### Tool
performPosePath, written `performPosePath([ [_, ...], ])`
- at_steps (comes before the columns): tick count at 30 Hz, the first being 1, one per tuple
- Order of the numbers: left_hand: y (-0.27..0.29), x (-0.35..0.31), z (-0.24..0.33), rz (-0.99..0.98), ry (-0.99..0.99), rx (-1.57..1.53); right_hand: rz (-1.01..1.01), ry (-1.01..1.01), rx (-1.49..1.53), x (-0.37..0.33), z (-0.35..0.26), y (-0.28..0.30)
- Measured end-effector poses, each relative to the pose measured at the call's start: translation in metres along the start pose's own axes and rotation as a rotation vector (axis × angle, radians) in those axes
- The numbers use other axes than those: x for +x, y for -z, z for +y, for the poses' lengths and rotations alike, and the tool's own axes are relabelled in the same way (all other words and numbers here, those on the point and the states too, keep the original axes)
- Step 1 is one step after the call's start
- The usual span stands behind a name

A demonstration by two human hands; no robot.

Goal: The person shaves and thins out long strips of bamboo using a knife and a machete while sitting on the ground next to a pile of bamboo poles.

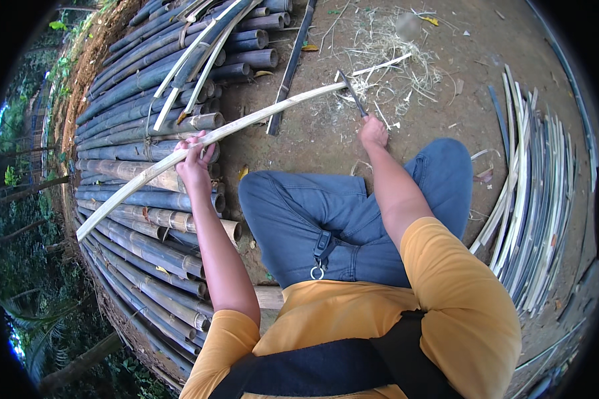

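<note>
A long pale bamboo strip point(263, 114) slants from the lower left up to the ground ahead of me. My left hand point(194, 166) grips it near its middle, thumb and fingers closed around it. Past my knees, my right hand point(374, 132) is wrapped around the handle of a knife point(354, 96). Its dark blade crosses the strip near the far end, and they seem to touch there. Beyond the blade a thin pale length continues; whether it is still joined to the strip I cannot tell. Curly bamboo shavings point(416, 70) lie heaped around that end.
Cut bamboo poles point(130, 166) are stacked along my left, with split pieces point(206, 56) on top at the far end. A dark split length point(291, 70) lies on the bare earth ahead. To my right rests a pile of thin bamboo strips point(536, 206). My legs point(306, 206) are folded in front.
</note>
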State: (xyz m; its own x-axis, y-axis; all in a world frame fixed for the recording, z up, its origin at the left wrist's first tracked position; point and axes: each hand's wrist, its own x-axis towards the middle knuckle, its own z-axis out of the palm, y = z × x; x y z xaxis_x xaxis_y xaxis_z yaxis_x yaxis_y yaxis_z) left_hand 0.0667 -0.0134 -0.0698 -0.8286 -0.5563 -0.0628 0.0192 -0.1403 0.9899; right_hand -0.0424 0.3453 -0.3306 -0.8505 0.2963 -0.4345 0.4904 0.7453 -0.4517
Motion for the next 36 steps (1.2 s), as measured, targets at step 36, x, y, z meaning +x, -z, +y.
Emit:
performPosePath([
  [36,0.02,-0.005,0.004,-0.307,-0.044,0.028,-0.157,0.315,-0.054,-0.091,-0.065,0.086],
])
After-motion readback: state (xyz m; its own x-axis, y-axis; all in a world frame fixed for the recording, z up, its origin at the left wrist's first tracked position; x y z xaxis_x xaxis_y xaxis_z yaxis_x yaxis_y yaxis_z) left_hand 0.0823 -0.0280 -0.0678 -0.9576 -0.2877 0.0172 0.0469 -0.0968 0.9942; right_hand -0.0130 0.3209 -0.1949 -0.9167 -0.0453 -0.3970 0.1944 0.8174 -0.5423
